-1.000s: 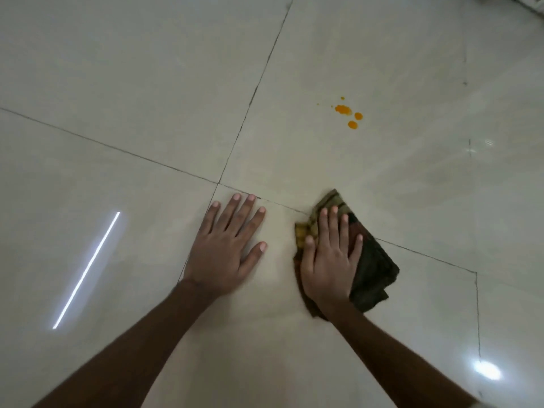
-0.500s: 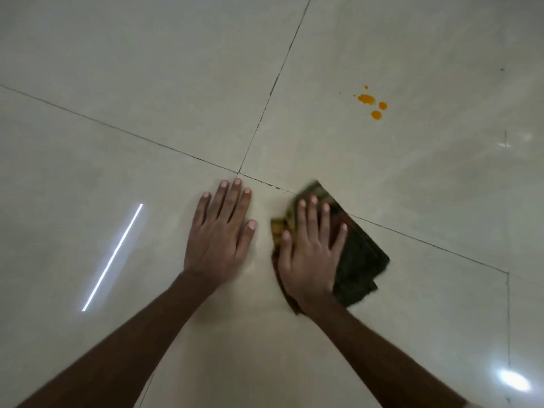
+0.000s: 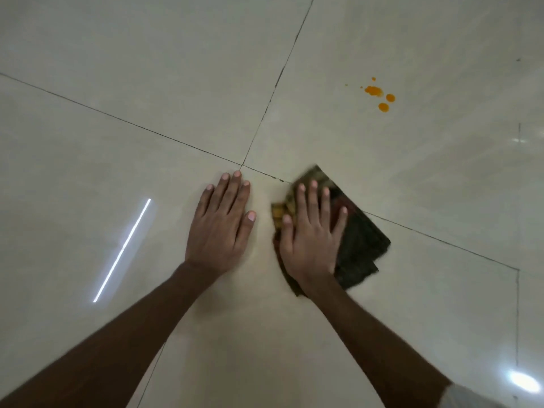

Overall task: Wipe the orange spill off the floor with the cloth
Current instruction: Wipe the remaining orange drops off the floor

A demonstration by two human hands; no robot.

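A folded dark cloth (image 3: 362, 242) with yellow-brown patches lies flat on the pale tiled floor (image 3: 147, 83). My right hand (image 3: 312, 234) presses down on its left part, fingers spread, palm flat on the fabric. My left hand (image 3: 222, 225) lies flat on the bare tile just left of the cloth, fingers together, holding nothing. The orange spill (image 3: 379, 97), a few small drops, sits well beyond the cloth toward the upper right, untouched and apart from it.
Dark grout lines (image 3: 276, 81) cross just ahead of my left fingertips. A bright strip of reflected light (image 3: 122, 250) lies at the left, and a round glare spot (image 3: 527, 382) at the lower right. Bare tile surrounds the spill.
The fingers of my left hand have drawn together. My right hand and the cloth have kept their place under it, and the view has drifted so the spill sits further right.
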